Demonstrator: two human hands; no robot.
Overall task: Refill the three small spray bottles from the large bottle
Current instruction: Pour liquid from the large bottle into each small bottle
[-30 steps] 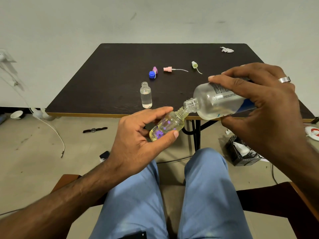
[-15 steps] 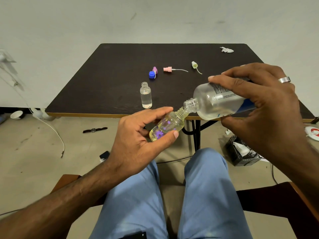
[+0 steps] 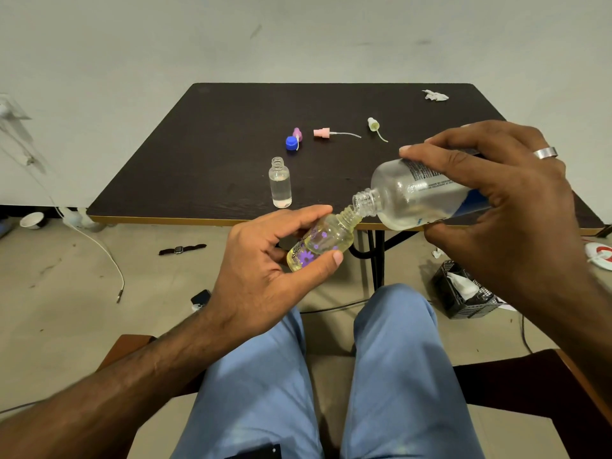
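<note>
Here, the large bottle [image 3: 415,197] was tipped over a small flowered spray bottle [image 3: 318,241], above the person's lap.

The right hand [image 3: 503,200] gripped the large bottle from above, fingers curled over its printed label and thumb under its lower side, its open neck touching the mouth of the flowered bottle. The left hand [image 3: 265,273] pinched that tilted small bottle between thumb and forefinger, the other fingers curled behind it. On the dark table [image 3: 212,154] a second small bottle [image 3: 280,182] stood upright, uncapped, holding clear liquid. Farther back lay a blue cap [image 3: 291,142] touching a purple sprayer top [image 3: 297,133], a pink sprayer top [image 3: 322,132] and a pale green sprayer top [image 3: 372,124], well apart from a crumpled tissue [image 3: 435,95].
</note>
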